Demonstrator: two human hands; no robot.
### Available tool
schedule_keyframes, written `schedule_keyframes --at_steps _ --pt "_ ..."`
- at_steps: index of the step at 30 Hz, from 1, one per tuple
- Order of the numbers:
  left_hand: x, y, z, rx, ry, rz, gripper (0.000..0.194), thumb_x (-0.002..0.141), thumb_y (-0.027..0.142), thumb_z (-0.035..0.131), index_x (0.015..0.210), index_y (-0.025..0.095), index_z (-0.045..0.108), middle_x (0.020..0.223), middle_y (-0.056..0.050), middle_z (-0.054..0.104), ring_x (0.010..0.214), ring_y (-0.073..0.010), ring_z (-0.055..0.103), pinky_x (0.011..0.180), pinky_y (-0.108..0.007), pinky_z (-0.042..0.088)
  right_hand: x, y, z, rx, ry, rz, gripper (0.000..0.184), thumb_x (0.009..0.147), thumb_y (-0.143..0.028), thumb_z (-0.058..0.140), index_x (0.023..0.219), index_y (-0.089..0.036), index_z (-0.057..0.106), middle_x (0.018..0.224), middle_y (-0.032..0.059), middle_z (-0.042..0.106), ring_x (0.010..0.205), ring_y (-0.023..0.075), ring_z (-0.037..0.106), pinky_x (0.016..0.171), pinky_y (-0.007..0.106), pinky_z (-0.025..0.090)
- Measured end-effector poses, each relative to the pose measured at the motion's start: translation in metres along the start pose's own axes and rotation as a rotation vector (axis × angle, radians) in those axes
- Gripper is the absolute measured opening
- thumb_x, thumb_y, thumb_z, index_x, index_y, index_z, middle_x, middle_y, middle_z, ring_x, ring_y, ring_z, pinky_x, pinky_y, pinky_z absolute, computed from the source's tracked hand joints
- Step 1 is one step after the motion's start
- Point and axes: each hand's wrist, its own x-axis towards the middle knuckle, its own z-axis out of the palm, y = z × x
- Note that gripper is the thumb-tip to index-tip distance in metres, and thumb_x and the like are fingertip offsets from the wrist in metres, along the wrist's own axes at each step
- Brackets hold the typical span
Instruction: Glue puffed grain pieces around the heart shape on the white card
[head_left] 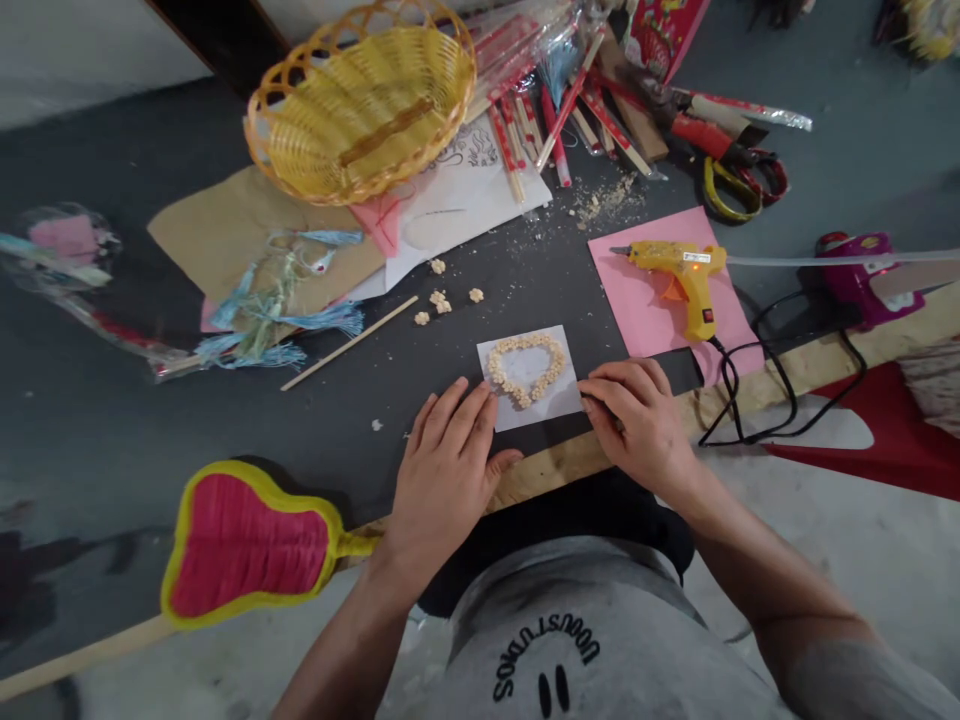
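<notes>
Both sides of the card seem being steadied: left hand flat, right hand curled, its grip unclear; next move perhaps needs gentleness.

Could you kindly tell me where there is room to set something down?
Bare tabletop shows left of the left hand, between the stick and the paddle, and between the scissors and purple device. Crowded: around the basket and wrapped sticks.

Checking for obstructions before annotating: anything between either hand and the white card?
Nothing visible. The left hand is at the left edge of the white card, the right hand at its right edge.
</notes>
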Motion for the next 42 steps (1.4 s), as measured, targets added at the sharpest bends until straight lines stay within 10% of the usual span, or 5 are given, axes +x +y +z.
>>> schedule_keyframes --at_steps 10,22,42 --pt "0.004 -0.016 -0.002 0.053 -0.002 0.173 0.057 0.102 0.046 0.043 0.137 0.003 0.053 0.136 -0.02 0.061 0.131 -0.0352 0.053 0.107 -0.049 0.046 0.005 -0.016 0.011 -0.023 -0.05 -0.197 0.02 0.094 -0.02 0.063 0.113 -0.024 0.069 0.107 0.0037 0.071 0.101 0.0215 0.054 0.086 0.038 0.044" --pt "0.004 -0.023 -0.001 0.05 -0.036 0.189 0.055 0.1 0.049 0.045 0.128 0.006 0.061 0.136 -0.02 0.06 0.13 -0.0351 0.053 0.108 -0.049 0.046 0.022 -0.021 0.026 -0.221 -0.138 -0.267 0.046 0.097 -0.061 0.046 0.131 -0.034 0.062 0.143 0.0058 0.056 0.134 0.0311 0.039 0.109 0.053 0.032" --pt "0.003 -0.022 0.001 0.053 -0.01 0.192 0.054 0.1 0.047 0.047 0.134 0.006 0.057 0.136 -0.02 0.061 0.131 -0.0346 0.053 0.108 -0.049 0.046 0.009 -0.018 0.016 -0.18 -0.089 -0.232 0.035 0.097 -0.054 0.054 0.121 -0.033 0.067 0.138 0.0058 0.059 0.131 0.0287 0.043 0.111 0.053 0.03"
